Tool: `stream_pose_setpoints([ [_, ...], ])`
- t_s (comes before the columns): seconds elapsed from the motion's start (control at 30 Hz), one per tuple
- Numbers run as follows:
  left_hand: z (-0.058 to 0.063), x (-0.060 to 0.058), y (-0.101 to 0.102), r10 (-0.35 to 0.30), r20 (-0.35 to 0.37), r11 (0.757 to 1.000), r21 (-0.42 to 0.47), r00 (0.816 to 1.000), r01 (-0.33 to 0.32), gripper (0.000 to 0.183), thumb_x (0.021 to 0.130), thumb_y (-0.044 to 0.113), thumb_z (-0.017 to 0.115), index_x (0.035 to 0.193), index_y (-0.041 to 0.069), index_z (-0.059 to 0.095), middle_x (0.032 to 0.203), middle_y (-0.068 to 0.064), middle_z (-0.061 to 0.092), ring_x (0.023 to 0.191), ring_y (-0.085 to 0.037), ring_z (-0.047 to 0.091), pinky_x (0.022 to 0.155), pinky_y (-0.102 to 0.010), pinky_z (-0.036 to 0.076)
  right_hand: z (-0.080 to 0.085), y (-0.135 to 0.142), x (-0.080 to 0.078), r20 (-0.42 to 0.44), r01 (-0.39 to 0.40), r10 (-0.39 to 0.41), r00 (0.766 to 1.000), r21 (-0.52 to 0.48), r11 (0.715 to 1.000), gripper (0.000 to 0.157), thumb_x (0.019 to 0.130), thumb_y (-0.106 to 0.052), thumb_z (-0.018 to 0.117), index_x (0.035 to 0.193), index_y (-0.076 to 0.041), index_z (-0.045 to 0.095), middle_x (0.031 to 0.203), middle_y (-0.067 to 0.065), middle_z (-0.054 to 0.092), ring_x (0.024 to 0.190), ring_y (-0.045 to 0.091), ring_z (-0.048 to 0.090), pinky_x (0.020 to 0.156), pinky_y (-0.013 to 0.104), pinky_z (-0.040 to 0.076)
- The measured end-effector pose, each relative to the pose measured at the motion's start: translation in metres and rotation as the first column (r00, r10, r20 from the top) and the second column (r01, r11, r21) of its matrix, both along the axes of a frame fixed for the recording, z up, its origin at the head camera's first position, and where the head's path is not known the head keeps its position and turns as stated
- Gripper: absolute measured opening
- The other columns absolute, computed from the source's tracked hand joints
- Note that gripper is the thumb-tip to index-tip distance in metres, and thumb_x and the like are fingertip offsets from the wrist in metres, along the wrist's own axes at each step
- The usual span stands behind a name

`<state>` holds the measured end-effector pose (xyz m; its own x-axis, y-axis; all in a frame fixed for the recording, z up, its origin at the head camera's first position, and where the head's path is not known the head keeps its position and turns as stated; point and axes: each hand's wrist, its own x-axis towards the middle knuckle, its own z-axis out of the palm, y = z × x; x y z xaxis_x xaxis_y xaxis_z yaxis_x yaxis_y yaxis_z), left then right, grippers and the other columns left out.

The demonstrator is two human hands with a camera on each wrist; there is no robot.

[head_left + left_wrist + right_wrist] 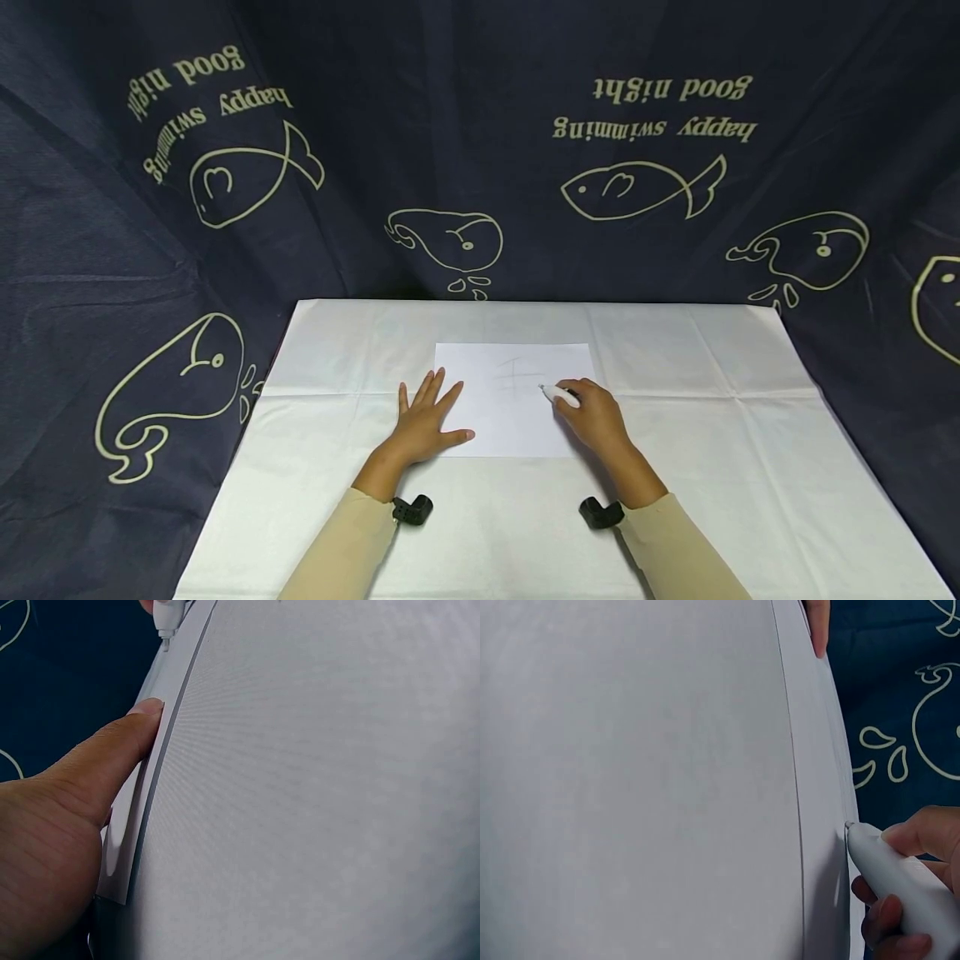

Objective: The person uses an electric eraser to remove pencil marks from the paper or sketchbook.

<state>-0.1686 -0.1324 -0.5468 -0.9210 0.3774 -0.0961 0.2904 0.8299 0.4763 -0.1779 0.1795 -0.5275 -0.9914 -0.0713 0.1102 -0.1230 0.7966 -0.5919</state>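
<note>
The sheet of paper [506,425] lay flat on the white-covered worktop [742,483]. The left hand [420,429] was spread over the sheet's left edge, fingers extended and grasping nothing; its thumb and index finger reached onto the paper, while the little finger lay outside it. The right hand [596,417] gripped a white pen [557,393] between thumb and fingers, the tip directed at the sheet just right of its middle. Whether the tip was in contact could not be determined.

Faults judged possible were as follows. First, slippage: restraint was visible at the left margin only, so a firm stroke, or the right hand dragging across the right edge, could swivel the sheet and throw a line off course. Second, legibility: the marks [515,363] near the top middle were very faint; if light pressure or poor flow was the cause, any further stroke could prove equally hard to read. Third, surface: a crease [675,397] in the worktop's covering ran up to the sheet; should it pass beneath, the tip could skip or dent the paper there. Fourth, smearing: were the marks wet, a hand crossing them could smudge them.
</note>
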Motion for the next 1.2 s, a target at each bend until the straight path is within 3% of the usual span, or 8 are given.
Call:
stream_pose_setpoints([
  [0.23,-0.001,0.0,0.0,-0.002,0.001,1.0,0.002,1.0,0.002,0.089,0.091,0.06,0.065,0.162,0.023,0.027,0.172,-0.013,0.002,0.16,-0.033,-0.003,0.118,-0.07,-0.015,0.002,0.005,0.002,-0.007,0.027,-0.027,1.0,-0.003,1.0,0.027,0.092,-0.019,0.072,0.115,-0.004,0.074,0.097,0.013,0.073,0.086,0.031,0.069,0.079,0.052,0.055],
  [0.53,0.0,0.0,-0.001,-0.009,-0.009,1.0,0.005,1.0,0.009,0.089,0.091,0.06,0.066,0.162,0.022,0.028,0.172,-0.014,0.004,0.16,-0.034,-0.002,0.118,-0.071,-0.014,0.0,-0.006,0.0,-0.012,-0.037,0.037,0.999,-0.002,0.999,0.03,0.091,-0.02,0.073,0.117,-0.005,0.074,0.101,0.013,0.074,0.097,0.036,0.07,0.086,0.053,0.055],
  [1.2,0.001,0.0,-0.001,-0.008,0.003,1.0,-0.004,1.0,0.008,0.089,0.091,0.061,0.065,0.162,0.022,0.027,0.172,-0.013,0.003,0.16,-0.033,-0.003,0.119,-0.071,-0.014,-0.001,-0.019,-0.002,-0.015,-0.042,0.042,0.999,-0.001,0.999,0.027,0.091,-0.019,0.073,0.114,-0.007,0.075,0.099,0.011,0.073,0.089,0.03,0.069,0.082,0.049,0.055],
])
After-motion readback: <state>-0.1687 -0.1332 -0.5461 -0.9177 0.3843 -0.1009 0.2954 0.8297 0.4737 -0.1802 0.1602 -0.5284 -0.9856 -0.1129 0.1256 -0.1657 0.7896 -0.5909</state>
